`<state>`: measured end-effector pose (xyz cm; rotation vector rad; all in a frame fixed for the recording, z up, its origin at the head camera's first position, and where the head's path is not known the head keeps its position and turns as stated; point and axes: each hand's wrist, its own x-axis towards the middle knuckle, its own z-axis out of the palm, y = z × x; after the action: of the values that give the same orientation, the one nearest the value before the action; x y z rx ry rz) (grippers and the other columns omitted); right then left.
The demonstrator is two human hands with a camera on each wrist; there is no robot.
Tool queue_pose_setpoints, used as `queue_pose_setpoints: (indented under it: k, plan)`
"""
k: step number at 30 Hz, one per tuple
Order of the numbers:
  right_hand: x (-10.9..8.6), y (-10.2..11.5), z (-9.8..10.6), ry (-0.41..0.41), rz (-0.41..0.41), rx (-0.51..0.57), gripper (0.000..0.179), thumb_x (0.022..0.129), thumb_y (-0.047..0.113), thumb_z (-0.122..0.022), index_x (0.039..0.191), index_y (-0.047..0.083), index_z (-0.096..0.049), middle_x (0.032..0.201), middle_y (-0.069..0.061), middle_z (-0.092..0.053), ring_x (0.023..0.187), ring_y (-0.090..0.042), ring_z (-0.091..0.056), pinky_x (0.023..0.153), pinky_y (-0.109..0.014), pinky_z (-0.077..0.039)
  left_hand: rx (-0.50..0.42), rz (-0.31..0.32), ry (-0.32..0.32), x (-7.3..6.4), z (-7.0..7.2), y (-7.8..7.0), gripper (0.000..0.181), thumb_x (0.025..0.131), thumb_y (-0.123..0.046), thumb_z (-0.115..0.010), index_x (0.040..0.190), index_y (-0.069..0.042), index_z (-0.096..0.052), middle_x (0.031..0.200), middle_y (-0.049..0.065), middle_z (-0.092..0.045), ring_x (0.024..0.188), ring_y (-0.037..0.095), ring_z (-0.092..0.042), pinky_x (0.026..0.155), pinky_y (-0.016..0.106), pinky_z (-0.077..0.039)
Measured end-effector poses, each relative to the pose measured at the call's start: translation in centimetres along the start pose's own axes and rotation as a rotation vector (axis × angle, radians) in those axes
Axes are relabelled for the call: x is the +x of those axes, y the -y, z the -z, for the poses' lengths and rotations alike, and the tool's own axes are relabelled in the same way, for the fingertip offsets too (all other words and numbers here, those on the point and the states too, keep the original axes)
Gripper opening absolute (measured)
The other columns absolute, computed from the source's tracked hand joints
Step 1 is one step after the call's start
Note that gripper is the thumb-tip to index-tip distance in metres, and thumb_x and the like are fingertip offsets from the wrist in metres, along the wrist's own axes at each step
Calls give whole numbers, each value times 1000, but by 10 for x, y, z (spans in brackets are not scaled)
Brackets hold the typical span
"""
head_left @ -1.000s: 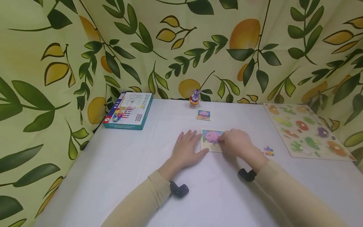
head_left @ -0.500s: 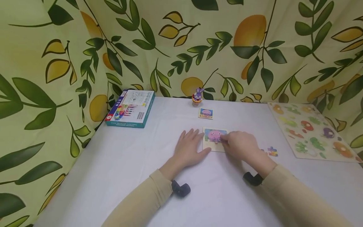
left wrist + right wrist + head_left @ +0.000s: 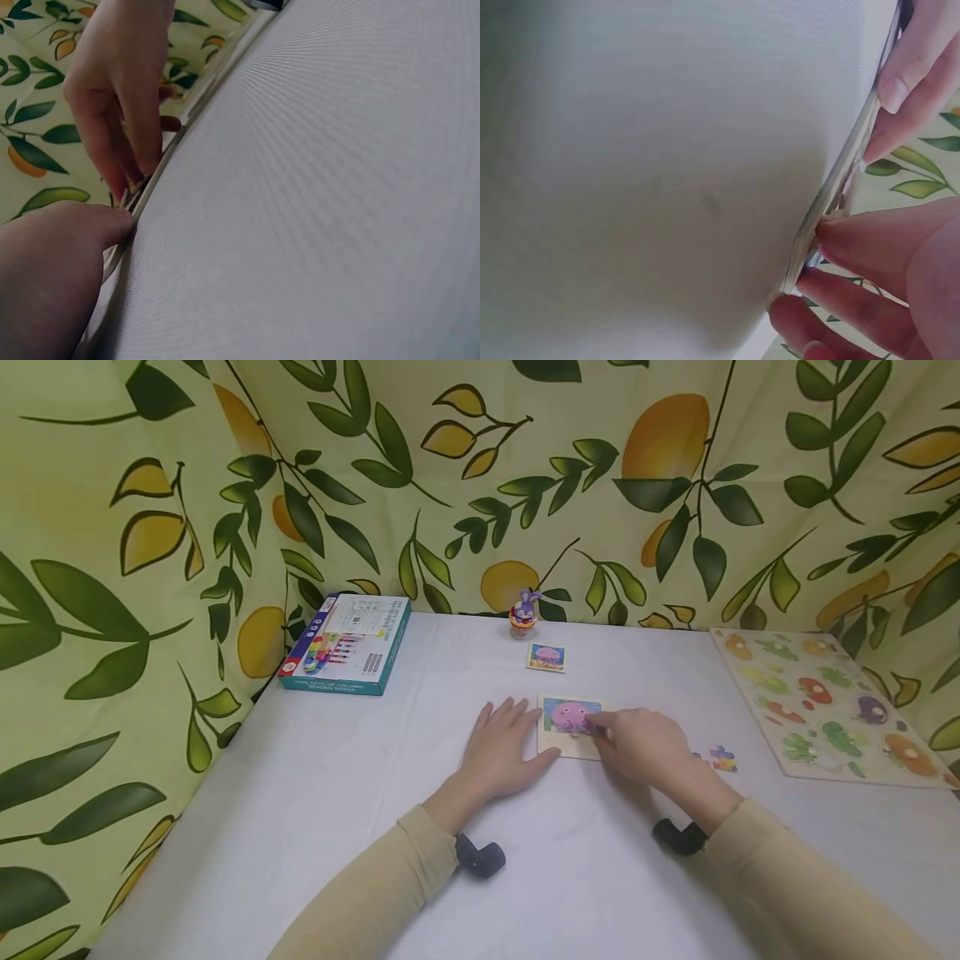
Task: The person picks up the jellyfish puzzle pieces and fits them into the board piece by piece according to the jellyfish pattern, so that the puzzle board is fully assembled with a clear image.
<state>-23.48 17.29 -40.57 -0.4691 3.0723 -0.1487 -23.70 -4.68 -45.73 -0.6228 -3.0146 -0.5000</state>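
Note:
A small jigsaw board (image 3: 555,743) lies flat on the table, with a pink octopus picture (image 3: 572,717) in its recess. My left hand (image 3: 501,747) rests beside it with spread, straight fingers; thumb and fingertips meet its left edge. In the left wrist view the left thumb (image 3: 112,221) is at the board's rim. My right hand (image 3: 645,743) reaches over the board's right side, its fingertips pinching a puzzle piece (image 3: 815,259) low at the picture's right part. Most of that piece is hidden by the fingers.
Loose puzzle pieces (image 3: 723,758) lie right of the right hand. Behind the board are a small octopus picture card (image 3: 547,657) and a purple rabbit figure (image 3: 525,612). A boxed toy set (image 3: 345,645) stands back left, a vegetable peg board (image 3: 832,710) at right.
The head view has shifted slightly, so everything sits a little further right. The right fingers have moved slightly at the picture's right side; the left hand stays in place on the board's edge.

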Motion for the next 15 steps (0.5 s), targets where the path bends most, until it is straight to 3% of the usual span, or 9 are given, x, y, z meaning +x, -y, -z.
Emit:
queue_pose_setpoints:
  k: [4,7,11,15]
  plan:
    - [-2,1,-1,-16,25,10,35,98,21,-71,132,13,-71,124,-17,-71,116,-39,-66,93,-57,-55,-1,-1,5,0,0,1,74,98,-66,-48,155,-19,-47,163,4,-38,154,24,-23,126,48,-6]
    - [-4,1,-1,-43,50,1,34,95,19,-74,128,11,-73,121,-16,-72,115,-39,-66,92,-57,-56,2,0,6,1,-1,1,74,98,-66,-47,155,-19,-47,163,4,-38,154,24,-23,126,48,-6]
    - [-4,1,-1,-63,68,-6,32,94,17,-75,126,10,-75,114,-15,-74,105,-37,-69,86,-54,-59,4,2,8,1,-1,1,74,98,-67,-47,155,-20,-46,163,4,-37,154,24,-23,126,47,-6]
    - [-1,0,0,-38,73,-9,32,95,18,-73,126,10,-74,97,-12,-74,79,-26,-66,68,-42,-60,1,-2,7,1,0,1,74,98,-66,-48,155,-19,-46,163,4,-38,154,24,-23,126,47,-6]
